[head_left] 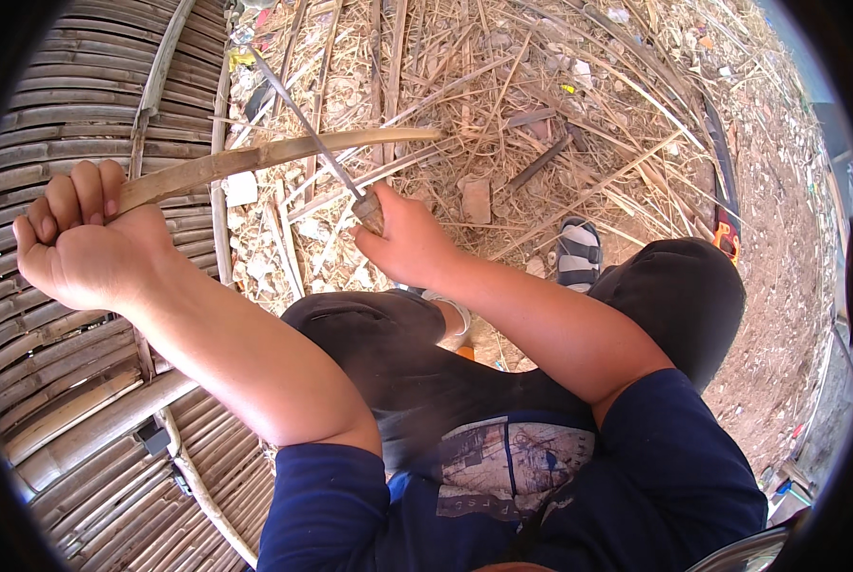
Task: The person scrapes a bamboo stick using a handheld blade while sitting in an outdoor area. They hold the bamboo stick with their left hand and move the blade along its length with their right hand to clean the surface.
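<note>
My left hand (92,229) is closed round one end of a long split bamboo strip (255,157), which stretches to the right and tapers toward its far tip. In my right hand (405,232) is a long-bladed knife (298,112), its short handle gripped in my fist. The narrow blade points up and to the left, crossing the bamboo strip near its middle. Blade and strip look to be touching where they cross, though I cannot tell how deep the edge sits.
Slatted bamboo panel (64,362) fills the left side. Bamboo shavings and thin strips (503,86) litter the ground ahead. A saw with an orange handle (727,240) lies to the right of my knee. A sandalled foot (579,253) rests before me. Bare earth (779,315) spreads along the right.
</note>
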A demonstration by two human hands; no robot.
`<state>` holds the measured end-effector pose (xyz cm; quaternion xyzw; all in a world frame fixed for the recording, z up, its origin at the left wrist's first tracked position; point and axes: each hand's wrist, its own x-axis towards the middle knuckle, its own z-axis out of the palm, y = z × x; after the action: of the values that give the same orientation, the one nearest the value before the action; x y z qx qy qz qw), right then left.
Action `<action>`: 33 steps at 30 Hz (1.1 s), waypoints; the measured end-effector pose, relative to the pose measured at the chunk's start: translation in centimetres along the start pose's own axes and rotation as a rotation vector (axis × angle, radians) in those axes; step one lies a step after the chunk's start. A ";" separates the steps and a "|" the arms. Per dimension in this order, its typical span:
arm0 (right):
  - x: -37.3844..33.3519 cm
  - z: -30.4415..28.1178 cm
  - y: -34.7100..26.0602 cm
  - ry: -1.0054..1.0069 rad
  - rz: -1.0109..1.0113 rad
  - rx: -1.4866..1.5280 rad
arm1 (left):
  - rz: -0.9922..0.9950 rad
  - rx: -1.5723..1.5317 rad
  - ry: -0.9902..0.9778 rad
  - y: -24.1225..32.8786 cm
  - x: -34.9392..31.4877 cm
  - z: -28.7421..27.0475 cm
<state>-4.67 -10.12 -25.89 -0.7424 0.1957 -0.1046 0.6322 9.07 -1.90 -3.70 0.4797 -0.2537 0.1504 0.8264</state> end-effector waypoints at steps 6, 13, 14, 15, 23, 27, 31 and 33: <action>0.2 0.6 4.6 0.100 0.174 -0.066 | -0.010 0.001 0.014 -0.2 0.3 0.0; 0.3 -0.5 2.3 0.055 0.110 -0.013 | -0.010 -0.017 -0.018 -0.2 0.4 -0.4; 0.3 -0.6 1.8 0.040 0.068 -0.001 | -0.011 -0.027 -0.031 -0.2 0.4 -0.4; 0.3 -0.7 1.2 0.013 0.042 0.001 | -0.010 -0.024 -0.028 -0.2 0.4 -0.3; 0.4 1.7 4.6 0.138 0.083 0.032 | -0.005 -0.009 -0.011 -0.1 0.1 0.2; 0.5 0.8 5.2 0.095 0.289 0.096 | 0.002 0.000 -0.009 -0.1 0.0 0.1; 0.1 0.2 2.3 0.023 0.180 0.108 | -0.002 -0.012 -0.028 -0.1 0.1 0.3; -0.1 0.3 1.0 -0.018 0.052 0.099 | -0.010 -0.029 -0.050 -0.1 0.2 0.1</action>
<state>-4.81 -9.89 -26.96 -0.7059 0.2037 -0.0912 0.6723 9.30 -2.00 -3.62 0.4727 -0.2742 0.1306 0.8273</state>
